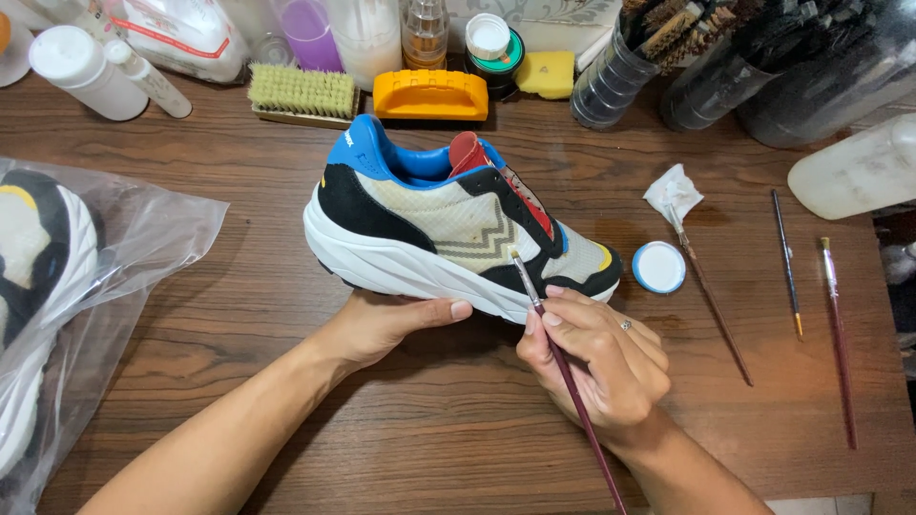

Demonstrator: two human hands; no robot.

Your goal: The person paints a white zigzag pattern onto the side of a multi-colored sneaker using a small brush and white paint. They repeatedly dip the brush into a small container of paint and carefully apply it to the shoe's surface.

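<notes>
Sneaker (448,224), multicoloured with white sole, stands on its side edge at the centre of the wooden table (448,429). Left hand (386,324) cups the sole from beneath; its fingers are hidden behind the shoe. Right hand (601,358) is pinched on a thin paintbrush (563,367), whose tip touches the grey mesh side panel. A second shoe (33,286), bagged in clear plastic, is cut off at left.
</notes>
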